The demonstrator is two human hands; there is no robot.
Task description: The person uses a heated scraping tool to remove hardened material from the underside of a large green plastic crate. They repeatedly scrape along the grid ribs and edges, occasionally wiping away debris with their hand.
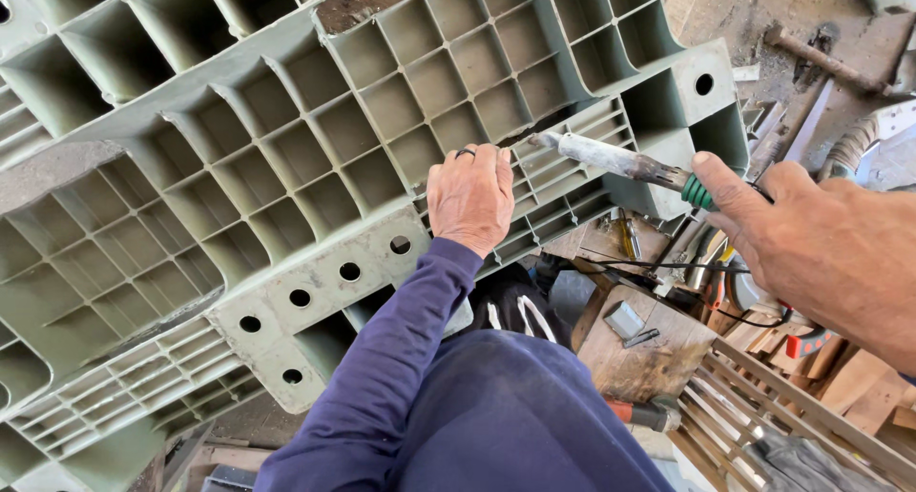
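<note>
1. While the left hand [469, 198] lay flat on the underside of a grey-green plastic pallet [286, 167], its fingers were spread a little and pressed down on the ribbed grid; they grasped nothing, and the palm seemed placed to steady the pallet against the push of the tool.
2. A dark ring showed on one finger of that hand, and a blue sleeve [401, 358] ran back from the wrist toward the body.
3. The right hand [811, 249] was closed around the green handle of a soldering iron [620, 161], thumb along the top, so that the whitened shaft pointed left across the pallet.
4. The iron's tip sat at a dark crack [539, 126] in the ribs, just beyond the left fingertips, which put the bracing hand right beside the spot being worked.
5. A thin black cord [658, 265] trailed from under the right hand toward the clutter below, likely the iron's lead.
6. The pallet stood tilted across the lap, its open cells facing the camera and a strip with round holes [324, 287] along its lower edge.
7. Below the right hand a wooden block [649, 344] sat among scattered hand tools, near a slatted wooden frame [792, 406].
8. At the top right a rusty hammer [821, 58] lay on the dirty ground, well apart from both hands.
</note>
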